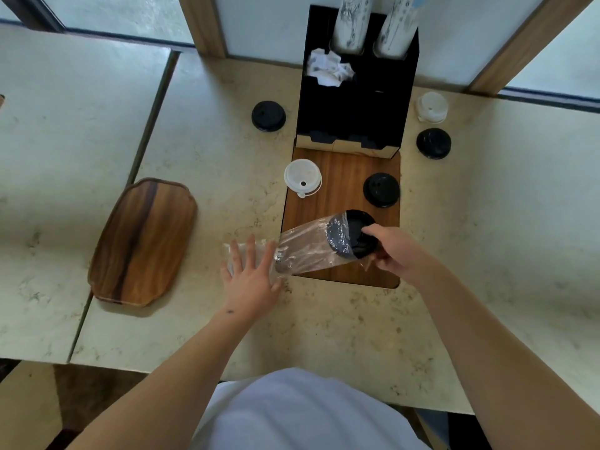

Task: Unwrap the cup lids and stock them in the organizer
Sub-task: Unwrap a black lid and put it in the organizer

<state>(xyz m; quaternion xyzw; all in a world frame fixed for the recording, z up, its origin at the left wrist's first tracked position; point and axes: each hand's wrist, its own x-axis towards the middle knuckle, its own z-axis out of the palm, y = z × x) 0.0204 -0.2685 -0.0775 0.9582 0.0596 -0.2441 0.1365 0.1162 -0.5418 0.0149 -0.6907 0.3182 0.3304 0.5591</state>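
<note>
The fingers of the right hand are pinching the rim of a stack of black lids at centre frame, over the wooden base of the organizer. The stack is lying half inside a clear plastic sleeve that is trailing leftward. The left hand is lying flat, fingers spread wide, pressing the sleeve's empty end onto the tabletop. To do this step well, the left hand should probably be pinning the wrap firmly while the right is drawing the lids straight out along the sleeve, keeping them together. Loose black and white lids are sitting around the organizer, toward the upper middle and upper right of the frame.
</note>
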